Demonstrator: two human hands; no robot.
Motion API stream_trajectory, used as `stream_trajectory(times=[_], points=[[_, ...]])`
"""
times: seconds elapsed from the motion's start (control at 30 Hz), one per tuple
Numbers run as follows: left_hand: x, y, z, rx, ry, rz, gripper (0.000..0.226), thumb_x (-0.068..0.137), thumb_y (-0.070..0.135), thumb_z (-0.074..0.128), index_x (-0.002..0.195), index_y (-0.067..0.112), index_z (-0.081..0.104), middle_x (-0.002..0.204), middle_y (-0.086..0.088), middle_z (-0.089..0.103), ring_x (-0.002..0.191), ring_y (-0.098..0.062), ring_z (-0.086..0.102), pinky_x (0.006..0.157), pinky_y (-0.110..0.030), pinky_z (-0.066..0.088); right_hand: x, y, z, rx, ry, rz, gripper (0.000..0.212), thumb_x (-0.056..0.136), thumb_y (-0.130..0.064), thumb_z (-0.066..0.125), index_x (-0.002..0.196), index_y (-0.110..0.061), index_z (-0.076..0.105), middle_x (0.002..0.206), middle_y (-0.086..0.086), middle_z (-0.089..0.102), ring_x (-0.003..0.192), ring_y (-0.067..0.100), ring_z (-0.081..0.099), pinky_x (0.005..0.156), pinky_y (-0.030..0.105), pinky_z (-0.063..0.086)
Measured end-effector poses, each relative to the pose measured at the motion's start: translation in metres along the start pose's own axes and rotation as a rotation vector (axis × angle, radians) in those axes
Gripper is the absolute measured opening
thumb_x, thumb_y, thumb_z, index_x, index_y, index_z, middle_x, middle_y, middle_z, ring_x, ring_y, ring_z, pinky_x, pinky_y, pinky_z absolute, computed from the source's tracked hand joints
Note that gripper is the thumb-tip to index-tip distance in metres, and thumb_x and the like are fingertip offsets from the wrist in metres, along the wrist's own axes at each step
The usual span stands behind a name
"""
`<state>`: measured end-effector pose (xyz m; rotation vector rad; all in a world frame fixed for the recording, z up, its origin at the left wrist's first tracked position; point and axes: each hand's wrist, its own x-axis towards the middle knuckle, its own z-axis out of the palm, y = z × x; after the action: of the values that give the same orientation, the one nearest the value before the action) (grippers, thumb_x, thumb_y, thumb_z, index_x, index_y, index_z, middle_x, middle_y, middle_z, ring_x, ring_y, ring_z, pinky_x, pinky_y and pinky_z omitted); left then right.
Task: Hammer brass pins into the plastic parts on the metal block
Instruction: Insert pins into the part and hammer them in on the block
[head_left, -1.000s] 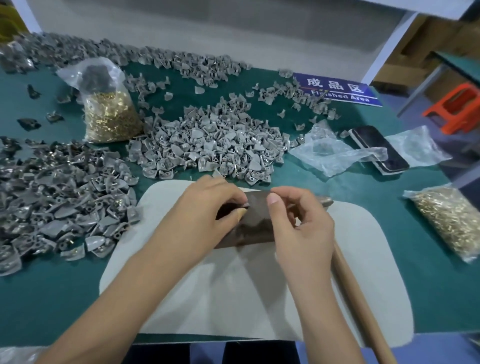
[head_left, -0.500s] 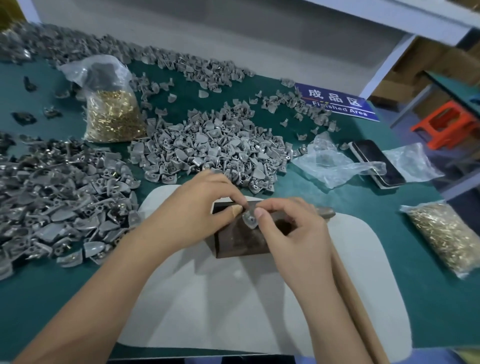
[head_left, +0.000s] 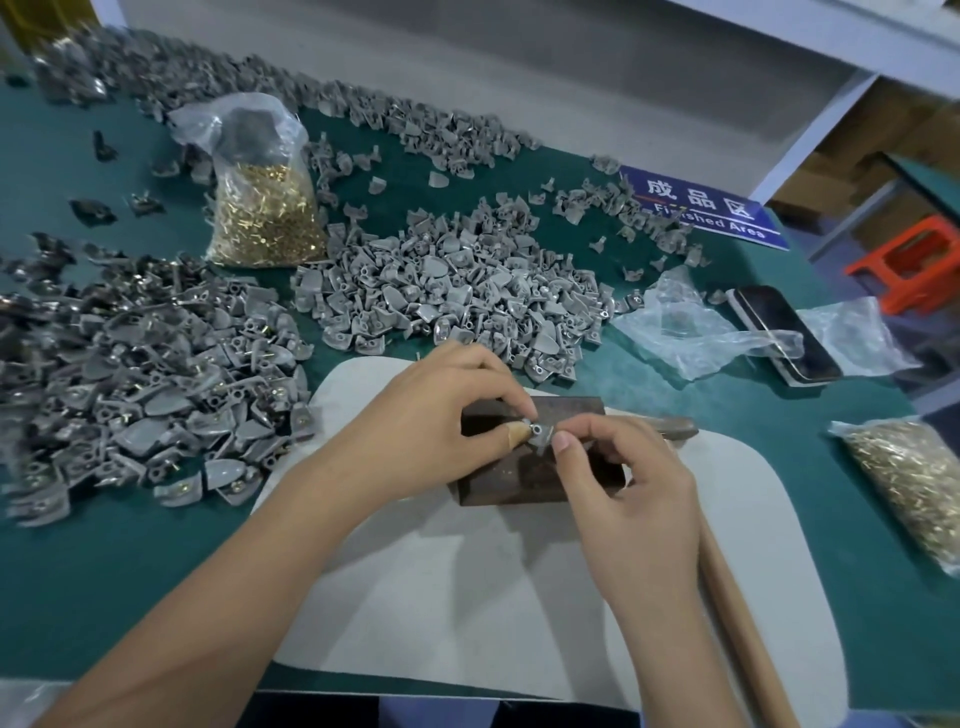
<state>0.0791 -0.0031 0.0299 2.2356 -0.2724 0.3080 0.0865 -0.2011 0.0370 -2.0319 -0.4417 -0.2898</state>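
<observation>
A dark metal block (head_left: 524, 486) stands on a pale pad (head_left: 467, 597) in front of me. Over the block's top, my left hand (head_left: 441, 421) and my right hand (head_left: 623, 478) both pinch one small grey plastic part (head_left: 540, 432). A pin may sit in the part, but I cannot make it out. The hammer lies to the right: its head (head_left: 675, 427) pokes out behind my right hand and its wooden handle (head_left: 737, 623) runs toward me under my right forearm. Neither hand holds the hammer.
Heaps of grey plastic parts cover the green mat: one at centre back (head_left: 447, 291), one at left (head_left: 130, 374). Bags of brass pins sit at back left (head_left: 265, 213) and far right (head_left: 904, 483). A phone (head_left: 779, 332) and empty plastic bags (head_left: 691, 327) lie right.
The hands uncovered more of the block. The grey part, hidden a second ago, now shows between both thumbs above the block. The camera view shifted slightly.
</observation>
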Motion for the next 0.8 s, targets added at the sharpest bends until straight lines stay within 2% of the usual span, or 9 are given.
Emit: stream_trajectory(times=[0.4,0.47,0.6,0.7,0.8], points=[[-0.001,-0.003,0.003,-0.102,0.041,-0.038,0.014,0.087,0.025,0.079,0.1,0.03,0.081,0.101,0.015,0.064,0.104,-0.01,0.061,0.092,-0.033,0.05,0.008,0.003,0.009,-0.073,-0.035,-0.03,0.018,0.086,-0.008,0.078,0.087,-0.026,0.076,0.087,-0.012,0.069,0.096,0.014,0.063,0.085,0.02,0.043],[-0.001,-0.004,0.003,-0.113,0.045,-0.05,0.014,0.086,0.025,0.08,0.099,0.031,0.081,0.1,0.015,0.065,0.103,-0.011,0.062,0.089,-0.029,0.05,0.009,0.001,0.01,-0.084,-0.037,-0.025,0.018,0.086,-0.009,0.078,0.086,-0.026,0.077,0.087,-0.012,0.069,0.095,0.014,0.062,0.085,0.021,0.043],[-0.003,-0.003,0.004,-0.152,0.067,-0.084,0.012,0.085,0.023,0.08,0.095,0.031,0.08,0.099,0.015,0.065,0.104,-0.011,0.062,0.074,-0.01,0.042,0.012,-0.002,0.008,-0.108,-0.074,-0.002,0.015,0.087,-0.011,0.076,0.086,-0.027,0.077,0.086,-0.011,0.068,0.094,0.016,0.062,0.087,0.031,0.047],[-0.004,-0.002,0.004,-0.122,0.057,-0.083,0.011,0.085,0.023,0.079,0.092,0.032,0.077,0.1,0.016,0.063,0.105,-0.011,0.06,0.073,-0.014,0.042,0.016,-0.008,0.004,-0.2,-0.12,0.008,0.013,0.087,-0.017,0.074,0.083,-0.029,0.076,0.086,-0.011,0.066,0.091,0.018,0.061,0.08,0.04,0.049],[-0.003,-0.001,0.004,-0.097,0.06,-0.059,0.011,0.085,0.021,0.078,0.092,0.029,0.076,0.101,0.016,0.064,0.105,-0.011,0.06,0.083,-0.024,0.048,0.024,-0.021,-0.002,-0.423,-0.205,0.0,0.008,0.089,-0.028,0.07,0.083,-0.033,0.072,0.085,-0.014,0.06,0.094,0.016,0.054,0.068,0.037,0.047]])
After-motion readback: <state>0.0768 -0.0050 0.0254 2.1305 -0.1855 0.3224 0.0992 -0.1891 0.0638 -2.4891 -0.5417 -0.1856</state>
